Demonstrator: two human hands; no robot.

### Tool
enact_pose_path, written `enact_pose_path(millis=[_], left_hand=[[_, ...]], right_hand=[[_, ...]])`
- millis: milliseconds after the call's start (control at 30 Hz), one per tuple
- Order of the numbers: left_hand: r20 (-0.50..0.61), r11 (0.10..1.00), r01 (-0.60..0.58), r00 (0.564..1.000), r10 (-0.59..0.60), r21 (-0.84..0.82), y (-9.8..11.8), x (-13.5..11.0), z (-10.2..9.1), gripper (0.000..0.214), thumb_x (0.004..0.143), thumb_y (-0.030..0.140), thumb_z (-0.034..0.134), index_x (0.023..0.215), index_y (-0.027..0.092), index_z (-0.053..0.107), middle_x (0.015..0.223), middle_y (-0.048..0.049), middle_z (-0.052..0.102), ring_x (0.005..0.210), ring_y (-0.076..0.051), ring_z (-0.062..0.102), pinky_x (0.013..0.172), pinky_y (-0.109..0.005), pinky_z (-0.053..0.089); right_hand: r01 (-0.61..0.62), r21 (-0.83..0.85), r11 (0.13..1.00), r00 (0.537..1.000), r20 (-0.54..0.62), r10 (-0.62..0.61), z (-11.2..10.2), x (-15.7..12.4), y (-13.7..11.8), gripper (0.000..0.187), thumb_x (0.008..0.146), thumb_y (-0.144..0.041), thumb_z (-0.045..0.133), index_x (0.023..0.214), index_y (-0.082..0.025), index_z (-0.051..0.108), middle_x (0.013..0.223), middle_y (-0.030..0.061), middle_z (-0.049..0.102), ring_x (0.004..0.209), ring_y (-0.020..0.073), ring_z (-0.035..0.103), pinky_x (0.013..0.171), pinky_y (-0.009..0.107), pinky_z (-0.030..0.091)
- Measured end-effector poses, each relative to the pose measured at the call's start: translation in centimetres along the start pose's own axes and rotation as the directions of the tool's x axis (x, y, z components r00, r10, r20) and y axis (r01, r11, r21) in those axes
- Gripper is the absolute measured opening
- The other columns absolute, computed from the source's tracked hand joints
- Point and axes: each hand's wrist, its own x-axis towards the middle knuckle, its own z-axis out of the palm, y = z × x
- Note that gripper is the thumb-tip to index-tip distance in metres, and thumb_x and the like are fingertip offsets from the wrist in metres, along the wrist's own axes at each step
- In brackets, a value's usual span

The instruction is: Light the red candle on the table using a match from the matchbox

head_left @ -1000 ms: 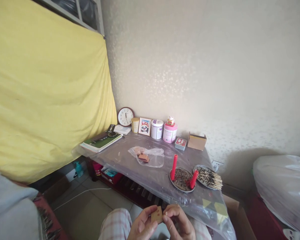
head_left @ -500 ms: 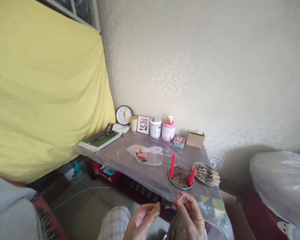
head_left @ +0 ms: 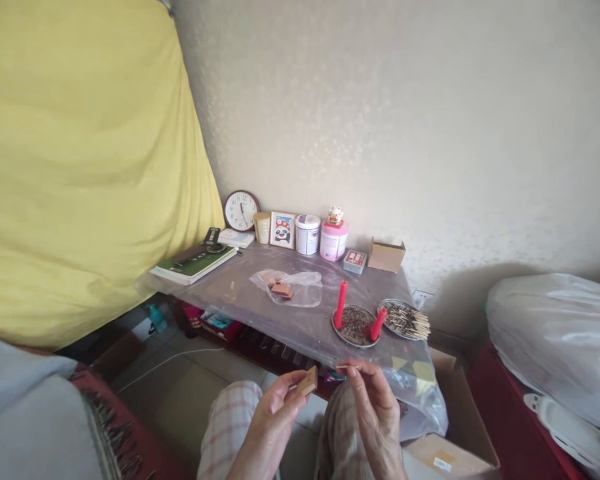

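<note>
Pinched in my left hand (head_left: pixel 279 410) is a small brown matchbox (head_left: pixel 308 382). My right hand (head_left: pixel 373 403), a short way to its right, holds a thin matchstick (head_left: pixel 349 367) between thumb and fingers; no flame shows on it. Beyond my hands, a metal plate (head_left: pixel 355 343) bears a tall red candle (head_left: pixel 341 305) standing upright and a shorter red candle (head_left: pixel 378 324) that leans. Beside it, a second plate (head_left: pixel 383 305) carries a heap of used matchsticks (head_left: pixel 414 323). A clear plastic bag (head_left: pixel 310 293) with more small brown boxes (head_left: pixel 282 291) lies mid-table.
Along the back of the plastic-covered table (head_left: pixel 220 287) stand a clock (head_left: pixel 242 211), a panda picture (head_left: pixel 283 231), two tins (head_left: pixel 308 235) and an open cardboard box (head_left: pixel 386 256). A green book (head_left: pixel 195 264) lies left. A large carton (head_left: pixel 463 413) stands right of the table.
My right hand has turned the matchstick from slanting upward to nearly level, pointing toward the matchbox. The view has tilted down a little, and the box stays in my left hand.
</note>
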Motion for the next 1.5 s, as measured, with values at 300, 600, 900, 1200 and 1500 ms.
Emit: enact_pose_path(millis=[300,600,900,1200,1500], left_hand=[[0.036,0.999,-0.03,0.999,0.029,0.029,0.4,-0.3,0.7,0.025,0.076,0.033,0.075,0.099,0.022,0.075,0.106,-0.0071,0.079,0.111,-0.025,0.066,0.104,-0.037,0.045],[0.01,0.999,-0.024,1.0,0.024,-0.027,0.3,-0.2,0.8,0.024,0.074,0.036,0.078,0.095,0.024,0.077,0.101,-0.0053,0.08,0.105,-0.022,0.068,0.1,-0.033,0.049],[0.022,0.999,-0.018,1.0,0.019,-0.045,0.2,-0.1,0.4,0.024,0.073,0.037,0.08,0.094,0.025,0.078,0.1,-0.0031,0.081,0.106,-0.02,0.068,0.099,-0.03,0.05],[0.008,0.999,-0.017,1.0,0.017,-0.039,0.7,-0.3,0.8,0.022,0.078,0.035,0.075,0.095,0.022,0.077,0.102,-0.006,0.079,0.106,-0.023,0.067,0.102,-0.034,0.048],[-0.013,0.998,0.001,1.0,-0.002,-0.068,1.3,-0.3,1.5,0.021,0.078,0.034,0.075,0.094,0.02,0.075,0.101,-0.0064,0.079,0.107,-0.023,0.067,0.102,-0.035,0.046]], right_hand=[[0.389,-0.3,0.871,0.914,0.245,-0.323,0.3,-1.0,-0.4,0.017,0.095,-0.018,0.058,0.106,-0.029,0.065,0.094,-0.0006,0.078,0.084,0.0143,0.075,0.078,0.023,0.058],[0.569,-0.293,0.768,0.818,0.292,-0.495,0.5,-0.9,-1.1,0.02,0.095,-0.013,0.056,0.11,-0.023,0.064,0.099,0.0042,0.078,0.091,0.0145,0.075,0.085,0.022,0.059],[0.601,-0.299,0.741,0.796,0.307,-0.521,0.5,-0.8,-1.3,0.017,0.096,-0.014,0.055,0.105,-0.023,0.066,0.099,0.005,0.08,0.089,0.016,0.077,0.082,0.023,0.061],[0.569,-0.256,0.782,0.818,0.274,-0.506,0.5,-0.4,-2.2,0.016,0.094,-0.012,0.057,0.102,-0.024,0.064,0.094,0.0048,0.078,0.085,0.0168,0.076,0.077,0.025,0.062],[0.563,-0.252,0.787,0.818,0.309,-0.486,0.8,0.0,-1.6,0.016,0.094,-0.01,0.056,0.1,-0.023,0.063,0.095,0.0055,0.074,0.084,0.0157,0.073,0.076,0.025,0.06]])
